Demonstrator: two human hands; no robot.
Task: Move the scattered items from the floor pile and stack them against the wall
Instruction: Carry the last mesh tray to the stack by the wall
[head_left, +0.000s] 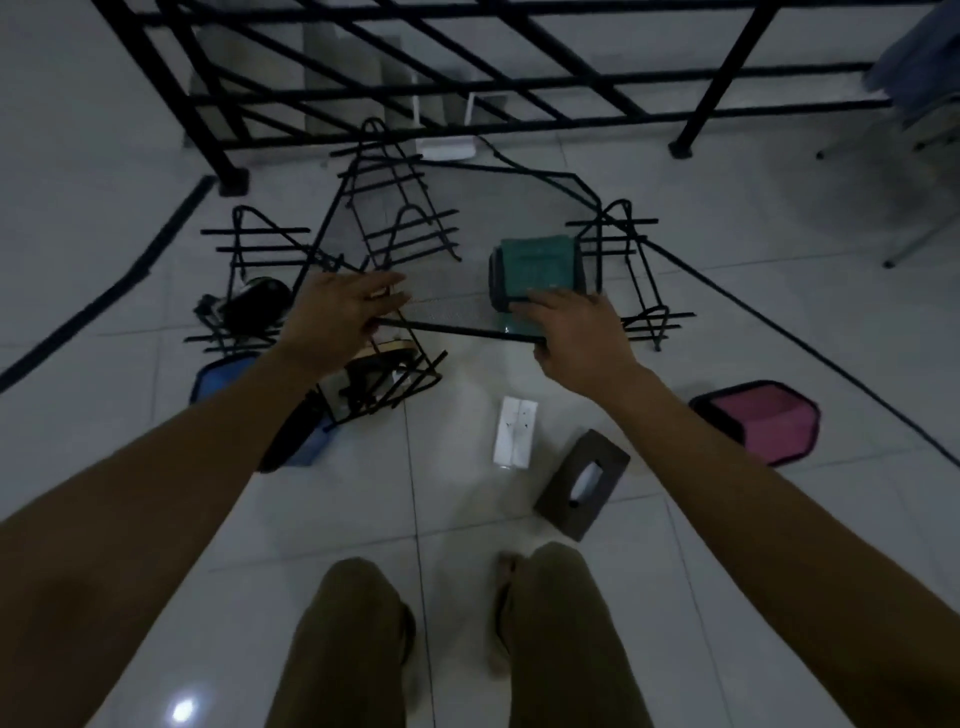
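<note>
I stand over a floor pile. A black-framed mesh panel (467, 218) lies tilted across it, its near edge bar between my hands. My left hand (340, 314) lies over the panel's left near corner with fingers fairly straight. My right hand (579, 335) grips the bar's right end, thumb curled beneath it. Under and around the panel are black wire racks (410, 234) (260, 249) (628, 270) and a teal fabric box (535, 270). Nearer me on the tiles lie a white carton (514, 436), a brown tissue box (582, 483) and a pink fabric box (763, 423).
A black metal railing (467, 88) runs along the far side, with a white device (447, 148) at its foot. A blue bin (218, 376) and a black round object (254, 306) sit at left. Black cables (104, 296) cross the tiles. Chair legs (914, 244) stand at right.
</note>
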